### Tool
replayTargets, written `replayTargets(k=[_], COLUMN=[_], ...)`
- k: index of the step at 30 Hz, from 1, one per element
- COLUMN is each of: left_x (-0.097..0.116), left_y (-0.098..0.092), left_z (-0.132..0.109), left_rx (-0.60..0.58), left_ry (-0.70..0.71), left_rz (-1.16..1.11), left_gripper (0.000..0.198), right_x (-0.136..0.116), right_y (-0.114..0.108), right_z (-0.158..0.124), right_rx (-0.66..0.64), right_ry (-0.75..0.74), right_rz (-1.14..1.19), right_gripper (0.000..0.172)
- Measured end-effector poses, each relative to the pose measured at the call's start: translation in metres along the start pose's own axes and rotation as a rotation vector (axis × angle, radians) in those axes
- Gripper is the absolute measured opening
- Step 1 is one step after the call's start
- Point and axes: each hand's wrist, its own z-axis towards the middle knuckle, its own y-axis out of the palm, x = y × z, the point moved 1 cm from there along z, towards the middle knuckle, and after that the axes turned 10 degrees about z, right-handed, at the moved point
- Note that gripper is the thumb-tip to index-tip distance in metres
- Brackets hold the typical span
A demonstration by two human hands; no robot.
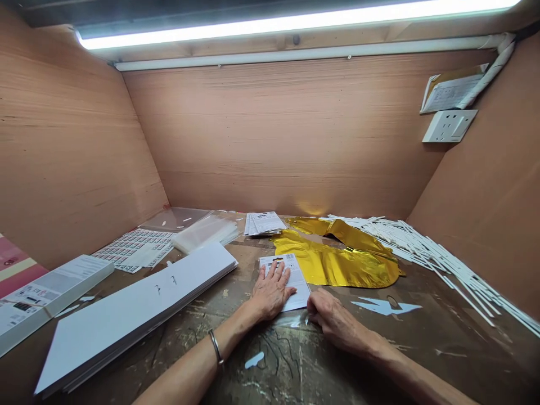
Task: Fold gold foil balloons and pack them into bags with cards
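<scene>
A white printed card (300, 289) with a dark hanger hole at its top lies on the table in front of me. Clear plastic film (291, 321), which looks like the flap of a bag around the card, sticks out at its near edge. My left hand (272, 289) rests flat on the card, fingers spread, hiding much of its print. At the card's near right corner, my right hand (327, 309) is closed with curled fingers at the edge of the film. The fingertips are partly hidden. Gold foil (337, 261) lies just beyond the card.
Left lie a stack of long white sheets (147, 298), printed boxes (63, 287), sticker sheets (135, 247) and clear bags (205, 233). Several printed packs (264, 223) lie at the back. White sticks (426, 247) spread along the right. Wooden panels (278, 135) enclose the table.
</scene>
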Motion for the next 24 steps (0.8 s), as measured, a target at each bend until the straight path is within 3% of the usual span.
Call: replayTargets(k=[3, 7, 9, 11, 13, 18, 22, 24], left_x=[0.0, 0.001, 0.001, 0.0, 0.0, 0.001, 0.0, 0.0], left_y=[-0.002, -0.005, -0.005, -0.005, -0.004, -0.003, -0.002, -0.001], left_z=[-0.001, -0.001, -0.001, 0.0, -0.001, -0.001, 0.001, 0.001], left_rx=[0.003, -0.008, -0.007, -0.005, -0.007, -0.009, -0.02, -0.027], left_ry=[-0.001, 0.012, 0.02, 0.015, 0.006, 0.014, -0.002, -0.006], left_rz=[-0.008, -0.017, -0.016, -0.011, -0.007, -0.009, -0.002, 0.0], left_gripper=[0.061, 0.062, 0.062, 0.062, 0.061, 0.062, 0.061, 0.061], right_x=[-0.019, -0.037, -0.033, -0.023, -0.012, 0.001, 0.004, -0.003], right_y=[-0.001, -0.016, -0.026, -0.031, -0.028, 0.004, 0.02, 0.023], right_z=[-0.023, -0.057, -0.061, -0.054, -0.041, -0.012, -0.002, -0.003], right_rx=[-0.11, -0.411, -0.306, -0.037, 0.135, 0.136, 0.169, 0.149], right_ry=[0.11, 0.26, 0.208, 0.108, 0.023, -0.033, -0.052, -0.007], right_rz=[0.171, 0.457, 0.366, 0.171, 0.024, -0.24, -0.486, -0.481], right_gripper=[0.016, 0.012, 0.008, 0.011, 0.014, 0.006, 0.017, 0.019])
